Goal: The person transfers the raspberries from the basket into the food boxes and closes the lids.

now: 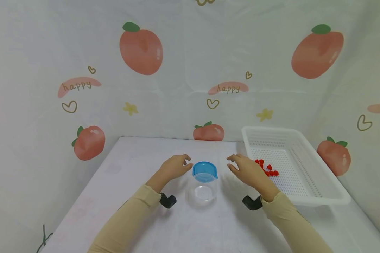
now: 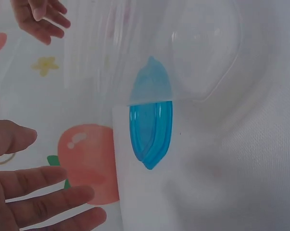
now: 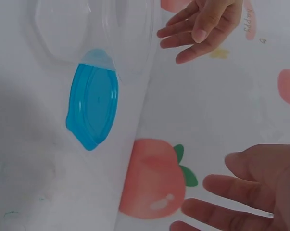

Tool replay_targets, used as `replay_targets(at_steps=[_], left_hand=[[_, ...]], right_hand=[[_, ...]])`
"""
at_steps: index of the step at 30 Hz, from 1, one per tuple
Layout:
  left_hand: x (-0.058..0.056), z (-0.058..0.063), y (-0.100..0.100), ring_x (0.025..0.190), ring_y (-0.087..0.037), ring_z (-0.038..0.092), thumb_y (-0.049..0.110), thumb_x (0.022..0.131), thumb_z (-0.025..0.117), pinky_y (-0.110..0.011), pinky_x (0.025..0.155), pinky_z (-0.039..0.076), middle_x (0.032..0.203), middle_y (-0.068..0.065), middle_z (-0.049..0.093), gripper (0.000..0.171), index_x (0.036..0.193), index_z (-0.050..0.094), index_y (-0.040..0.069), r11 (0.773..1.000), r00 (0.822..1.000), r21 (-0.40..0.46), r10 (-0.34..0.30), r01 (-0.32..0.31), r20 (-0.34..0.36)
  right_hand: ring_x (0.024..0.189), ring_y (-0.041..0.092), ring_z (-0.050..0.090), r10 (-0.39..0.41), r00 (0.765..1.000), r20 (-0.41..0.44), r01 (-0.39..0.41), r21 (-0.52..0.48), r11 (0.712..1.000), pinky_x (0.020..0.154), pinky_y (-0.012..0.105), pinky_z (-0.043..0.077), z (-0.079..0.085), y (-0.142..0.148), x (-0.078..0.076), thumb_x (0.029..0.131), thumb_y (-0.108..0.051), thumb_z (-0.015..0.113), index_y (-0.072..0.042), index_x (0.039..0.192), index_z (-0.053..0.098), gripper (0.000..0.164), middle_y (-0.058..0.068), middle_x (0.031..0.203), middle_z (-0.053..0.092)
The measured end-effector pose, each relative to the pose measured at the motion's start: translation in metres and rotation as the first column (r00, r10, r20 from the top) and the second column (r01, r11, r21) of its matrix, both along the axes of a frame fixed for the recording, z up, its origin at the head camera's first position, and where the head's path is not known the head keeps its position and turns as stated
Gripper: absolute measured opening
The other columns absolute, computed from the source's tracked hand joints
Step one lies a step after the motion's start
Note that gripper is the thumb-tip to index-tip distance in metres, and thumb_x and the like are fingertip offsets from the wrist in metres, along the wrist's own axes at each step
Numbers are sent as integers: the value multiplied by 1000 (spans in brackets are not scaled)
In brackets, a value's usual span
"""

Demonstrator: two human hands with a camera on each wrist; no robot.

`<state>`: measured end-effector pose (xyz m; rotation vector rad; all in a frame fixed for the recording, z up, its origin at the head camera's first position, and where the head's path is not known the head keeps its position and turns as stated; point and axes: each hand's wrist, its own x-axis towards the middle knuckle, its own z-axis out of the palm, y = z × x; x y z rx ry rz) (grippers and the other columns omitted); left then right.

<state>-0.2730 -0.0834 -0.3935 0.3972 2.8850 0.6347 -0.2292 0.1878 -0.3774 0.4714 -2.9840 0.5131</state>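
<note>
left hand [image 1: 176,166], right hand [image 1: 247,171]: fingers loose, holding nothing | advised: steady clear container [image 1: 206,192] lightly, avoid nudging far-side blue lid [image 1: 204,168]

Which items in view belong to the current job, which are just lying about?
Likely job, between left hand and right hand: clear container, blue lid.
Seemingly lying about, off right: white basket, red pieces inside, though those might be needed.

Blue lid [image 1: 204,168], white basket [image 1: 289,172]

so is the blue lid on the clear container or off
Off: the blue lid lies on the table beyond the clear container, partly seen through it.
</note>
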Motion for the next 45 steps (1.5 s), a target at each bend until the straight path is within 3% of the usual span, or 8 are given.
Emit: replay_targets(at_steps=[9, 16, 23, 30, 36, 37, 42, 45], left_hand=[[11, 2, -3, 101, -24, 62, 32, 96, 58, -40, 82, 55, 111, -8, 66, 35, 124, 62, 11, 982, 996, 187, -52, 38, 69], [16, -2, -6, 101, -23, 62, 28, 96, 59, -36, 78, 55, 108, -5, 66, 30, 120, 64, 11, 953, 993, 293, -102, 81, 58], [18, -11, -10, 100, -22, 61, 28, 93, 64, -37, 82, 54, 108, -3, 65, 31, 117, 65, 9, 899, 986, 433, -119, 58, 114], [18, -25, -13, 96, -20, 62, 23, 88, 71, -36, 83, 54, 108, -5, 65, 34, 116, 65, 5, 836, 977, 547, -145, 38, 155], [19, -29, -13, 94, -19, 63, 19, 87, 72, -35, 83, 55, 107, -7, 66, 32, 115, 66, 5, 815, 975, 579, -149, 28, 163], [19, -30, -13, 94, -19, 64, 17, 87, 72, -35, 82, 55, 107, -8, 66, 31, 114, 66, 5, 812, 976, 583, -148, 26, 162], [19, -32, -13, 93, -19, 64, 15, 87, 72, -35, 82, 55, 106, -9, 66, 28, 113, 66, 6, 808, 974, 589, -146, 18, 171], [19, -34, -12, 93, -18, 64, 15, 86, 72, -35, 83, 55, 106, -9, 66, 28, 112, 66, 6, 809, 973, 588, -148, 16, 178]], right_hand=[[112, 35, 59, -17, 1000, -4, 16, -160, 987, 89, 50, 53, 3, 10, 6, 97, -23, 56, -6, 123, 61, 32, 14, 125, 61], [110, 34, 59, -19, 996, -84, -6, -291, 957, 93, 53, 49, 3, 24, 7, 96, -13, 57, -2, 118, 61, 26, 15, 118, 63], [110, 34, 61, -24, 992, -125, -28, -402, 915, 92, 54, 50, 10, 39, 5, 97, -12, 58, -3, 119, 59, 25, 17, 118, 65], [110, 39, 60, -46, 996, -82, 4, -454, 891, 96, 55, 48, 17, 60, -2, 100, -17, 53, -2, 126, 54, 31, 21, 120, 63], [103, 36, 63, -28, 994, -105, -22, -442, 897, 86, 23, 51, 19, 76, -11, 99, -19, 54, -2, 127, 54, 32, 20, 117, 65], [103, 37, 64, -27, 994, -102, -21, -446, 895, 86, 24, 51, 20, 79, -11, 99, -19, 54, -3, 127, 54, 32, 20, 117, 65], [106, 45, 61, -26, 995, -93, -20, -459, 888, 91, 60, 49, 23, 90, -14, 100, -20, 52, 0, 127, 53, 33, 25, 118, 62], [106, 45, 60, -28, 995, -94, -17, -444, 896, 91, 60, 48, 23, 98, -17, 100, -18, 52, 2, 127, 53, 33, 26, 118, 61]])
